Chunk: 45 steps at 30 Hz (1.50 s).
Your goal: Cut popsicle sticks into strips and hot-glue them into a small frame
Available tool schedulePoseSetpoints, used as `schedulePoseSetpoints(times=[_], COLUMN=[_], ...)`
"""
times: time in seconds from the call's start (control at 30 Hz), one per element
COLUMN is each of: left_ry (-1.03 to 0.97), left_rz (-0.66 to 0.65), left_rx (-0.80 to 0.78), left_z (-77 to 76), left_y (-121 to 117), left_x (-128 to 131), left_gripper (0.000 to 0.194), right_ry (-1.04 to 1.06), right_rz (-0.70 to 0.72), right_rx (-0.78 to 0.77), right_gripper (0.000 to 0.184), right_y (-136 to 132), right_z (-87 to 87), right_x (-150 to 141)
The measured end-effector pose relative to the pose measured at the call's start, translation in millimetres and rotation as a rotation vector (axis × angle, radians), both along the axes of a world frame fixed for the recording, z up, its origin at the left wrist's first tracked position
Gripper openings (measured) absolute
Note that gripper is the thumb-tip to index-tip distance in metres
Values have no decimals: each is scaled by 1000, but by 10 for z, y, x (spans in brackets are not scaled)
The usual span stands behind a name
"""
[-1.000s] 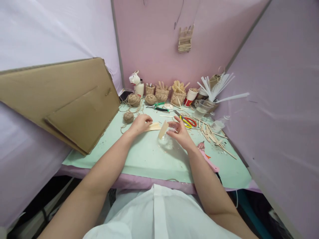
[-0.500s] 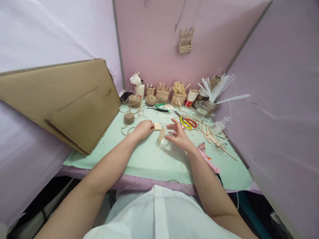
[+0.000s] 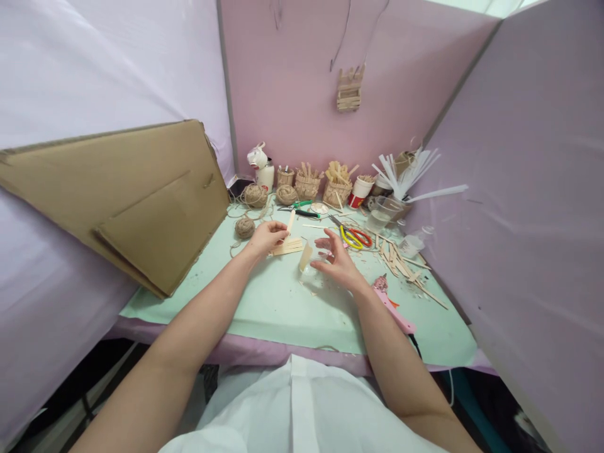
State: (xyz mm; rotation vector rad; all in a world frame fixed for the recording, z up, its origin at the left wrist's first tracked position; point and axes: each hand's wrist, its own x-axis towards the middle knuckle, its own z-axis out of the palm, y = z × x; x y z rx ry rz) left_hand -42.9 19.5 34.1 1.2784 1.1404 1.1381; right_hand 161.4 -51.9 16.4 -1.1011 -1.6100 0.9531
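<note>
Between thumb and fingertips, my left hand point(image 3: 270, 238) pinches a wooden craft stick point(image 3: 291, 220), its free end pointing up and away. Just beneath that hand, several craft sticks point(image 3: 287, 246) lie side by side on the table. My right hand point(image 3: 338, 259) curves its fingers around a clear plastic cup point(image 3: 310, 270), which is hard to make out against the cloth. A pale wooden piece point(image 3: 306, 257) stands against the cup's left side. Right of the right forearm lies a pink glue gun point(image 3: 396, 311).
Scissors with yellow and red handles point(image 3: 353, 236), green-handled pliers point(image 3: 304, 211) and scattered stick scraps point(image 3: 399, 261) lie beyond my hands. Twine balls point(image 3: 244, 228) sit at left, near a leaning cardboard sheet point(image 3: 155, 207). Stick-filled baskets point(image 3: 337, 190) and a cup of white glue sticks point(image 3: 394, 204) line the back.
My left hand has lifted a craft stick off the flat sticks and drawn back slightly left, uncovering them. My right hand stays around the cup. The view has tilted slightly upward.
</note>
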Motion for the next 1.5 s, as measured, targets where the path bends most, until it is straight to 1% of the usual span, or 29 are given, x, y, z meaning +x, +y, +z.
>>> schedulePoseSetpoints(times=[0.17, 0.33, 0.43, 0.47, 0.53, 0.63, 0.73, 0.77, 0.83, 0.9, 0.97, 1.03, 1.07, 1.17, 1.27, 1.37, 1.5], left_ry=[-56, -72, -76, -78, -113, -242, -278, -265, -192, -67, 64, 157, 183, 219, 234, 245, 248], left_rz=[-5, -4, -17, -30, -92, -277, -470, -543, -707, -891, -1062, -1180, -1209, -1223, -1203, -1186, -1207], left_rx=[4, -10, -14, -13, -1, 11, 22, 25, 8, -54, -133, -173, -170, -127, -98, -85, -101], left_z=[10, 22, 49, 67, 124, 238, 326, 342, 357, 359, 356, 346, 336, 290, 236, 220, 283], left_y=[-10, -20, -39, -50, -81, -145, -214, -237, -282, -327, -368, -395, -401, -392, -368, -365, -376], left_x=[-7, -8, -8, -14, -47, -161, -314, -356, -400, -385, -319, -236, -198, -129, -116, -113, -141], left_gripper=[25, 24, 24, 23, 23, 24, 30, 32, 35, 35, 33, 31, 30, 28, 28, 27, 28], right_ry=[-23, -66, -66, -58, -14, 107, 189, 198, 193, 171, 130, 65, 24, -86, -135, -130, -65], right_rz=[10, -3, 2, -6, -52, -201, -393, -434, -451, -406, -349, -293, -263, -192, -177, -189, -187], right_rx=[-23, -29, 38, 82, 183, 297, 369, 391, 433, 469, 511, 551, 568, 606, 610, 581, 512], right_gripper=[83, 88, 91, 89, 74, 43, 19, 17, 28, 38, 39, 35, 35, 35, 31, 29, 29], right_y=[-11, -23, -5, 5, 23, 40, 26, 12, -32, -96, -171, -246, -280, -363, -412, -431, -421], right_z=[6, 16, 6, 4, 9, 43, 97, 114, 139, 146, 136, 116, 105, 80, 68, 58, 36], right_x=[-15, -20, -1, 9, 34, 67, 81, 79, 68, 45, 11, -34, -59, -141, -215, -255, -236])
